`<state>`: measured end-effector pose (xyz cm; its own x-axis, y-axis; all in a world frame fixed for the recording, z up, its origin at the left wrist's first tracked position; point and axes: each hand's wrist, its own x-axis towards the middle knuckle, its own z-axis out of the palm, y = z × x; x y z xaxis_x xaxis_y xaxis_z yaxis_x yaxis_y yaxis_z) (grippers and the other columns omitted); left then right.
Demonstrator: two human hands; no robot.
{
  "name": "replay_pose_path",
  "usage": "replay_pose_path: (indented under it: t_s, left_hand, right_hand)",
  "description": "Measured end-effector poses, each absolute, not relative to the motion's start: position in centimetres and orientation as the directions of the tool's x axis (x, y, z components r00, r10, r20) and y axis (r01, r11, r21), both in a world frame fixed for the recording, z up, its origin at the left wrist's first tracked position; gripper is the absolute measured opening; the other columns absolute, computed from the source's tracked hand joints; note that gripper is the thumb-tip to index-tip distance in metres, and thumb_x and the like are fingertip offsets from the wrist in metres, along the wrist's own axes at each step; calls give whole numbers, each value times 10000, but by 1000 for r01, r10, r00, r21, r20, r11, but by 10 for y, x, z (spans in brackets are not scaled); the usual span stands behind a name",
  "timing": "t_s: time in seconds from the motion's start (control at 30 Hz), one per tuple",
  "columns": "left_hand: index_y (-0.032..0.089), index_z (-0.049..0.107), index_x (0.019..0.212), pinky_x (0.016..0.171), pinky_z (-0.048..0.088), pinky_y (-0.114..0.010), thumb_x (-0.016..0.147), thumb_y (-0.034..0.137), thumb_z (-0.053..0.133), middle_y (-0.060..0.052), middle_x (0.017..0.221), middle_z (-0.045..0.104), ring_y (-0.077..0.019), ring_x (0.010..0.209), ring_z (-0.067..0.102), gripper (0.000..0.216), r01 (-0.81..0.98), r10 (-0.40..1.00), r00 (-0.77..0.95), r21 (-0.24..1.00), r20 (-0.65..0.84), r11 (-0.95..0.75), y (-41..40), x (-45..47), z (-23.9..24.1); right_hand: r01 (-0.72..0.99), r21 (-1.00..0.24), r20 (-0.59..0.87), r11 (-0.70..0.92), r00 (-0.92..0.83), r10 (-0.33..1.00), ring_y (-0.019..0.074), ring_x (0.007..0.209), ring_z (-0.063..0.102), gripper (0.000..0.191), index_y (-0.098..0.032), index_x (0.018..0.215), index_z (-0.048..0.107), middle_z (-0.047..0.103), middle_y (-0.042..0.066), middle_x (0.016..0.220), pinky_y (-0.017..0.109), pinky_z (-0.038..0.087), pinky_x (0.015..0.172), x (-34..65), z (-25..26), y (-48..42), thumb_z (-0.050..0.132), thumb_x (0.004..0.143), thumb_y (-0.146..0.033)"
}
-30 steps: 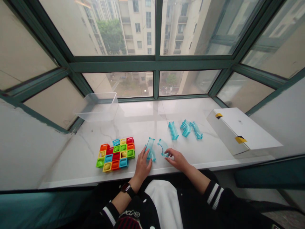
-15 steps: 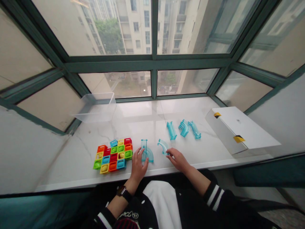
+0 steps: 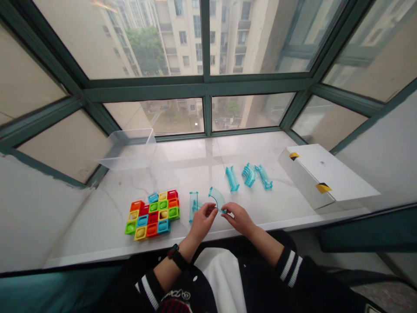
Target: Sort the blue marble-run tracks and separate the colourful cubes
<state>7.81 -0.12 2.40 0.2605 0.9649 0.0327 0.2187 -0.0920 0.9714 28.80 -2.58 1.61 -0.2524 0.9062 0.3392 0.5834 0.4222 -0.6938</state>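
A clear blue curved track piece is held up just over the near part of the sill. My right hand pinches its near right end between thumb and fingers. My left hand is closed, its fingertips together at the inner edge of the same piece. Just left of that hand lies a straight clear blue track piece; a second curved piece beside it is partly hidden by the hand. Farther left sits a cluster of coloured blocks in red, orange, yellow, green and blue.
Three more clear blue track pieces lie at the right middle of the white sill. A transparent plastic bin stands at the back left. At the right is a white box with yellow-and-black tabs. Window frames border the back.
My left hand has left the pieces beside the blocks and moved right to the curved track piece. My right hand has brought that piece slightly left and turned it.
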Motion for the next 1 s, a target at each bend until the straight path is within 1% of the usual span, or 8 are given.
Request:
replay_pose_path:
  t_s: [0.1,0.23,0.4,0.53,0.63,0.73,0.87,1.0]
  left_hand:
    - [195,710,1058,804,618,-380,902,546,673,-72,930,780,-214,820,748,386,166,963,267,986,-41,-4,8,88,25]
    - [201,749,1012,834,606,-388,877,506,706,-81,941,786,-232,876,747,336,164,962,272,986,-34,-11,14,98,29]
    - [200,739,960,809,598,-373,887,492,699,-66,899,780,-219,840,733,304,150,959,283,988,-13,-31,20,123,32]
    - [195,733,957,799,598,-360,893,461,702,-61,884,765,-203,821,713,276,118,956,293,992,3,-39,31,150,37]
    - [198,760,1037,818,612,-351,923,412,673,-89,1031,746,-195,883,711,258,128,943,324,985,72,-120,41,170,47]
    - [205,754,1169,798,630,-322,948,374,644,-116,1213,665,-182,946,706,299,113,914,373,970,158,-214,50,190,59]
    - [213,700,1289,799,641,-319,955,302,638,-121,1265,635,-173,961,700,351,90,872,439,956,215,-280,64,219,62]
    - [226,630,1391,822,635,-337,940,231,646,-135,1346,626,-193,1020,696,451,101,853,467,944,233,-313,79,246,54]
  right_hand:
    - [569,-704,344,425,-251,905,212,879,657,160,-243,1140,657,711,65,1003,371,547,855,293,20,-27,636,1001,-319]
    - [542,-735,340,407,-225,913,204,926,666,218,-260,1216,665,692,79,1117,359,567,859,304,25,-29,586,1013,-271]
    - [586,-706,415,398,-113,903,240,1024,667,212,-269,1141,723,694,84,1056,407,561,949,316,30,-30,550,1020,-242]
    - [622,-701,457,350,15,889,256,1010,669,190,-270,1115,734,703,89,1038,432,565,948,330,32,-27,574,1011,-262]
    - [647,-688,483,328,71,872,258,1009,673,188,-273,1107,739,706,88,1043,434,563,957,346,37,-20,576,1014,-274]
    - [676,-672,506,302,121,854,256,991,676,198,-263,1115,742,708,90,1046,428,563,957,366,46,-12,573,1013,-279]
    - [722,-642,518,258,160,841,257,985,674,216,-256,1138,741,715,95,1067,434,558,954,394,57,3,571,1011,-294]
    - [762,-613,512,208,184,839,247,937,674,219,-238,1136,743,715,95,1055,410,555,929,418,58,20,573,1008,-295]
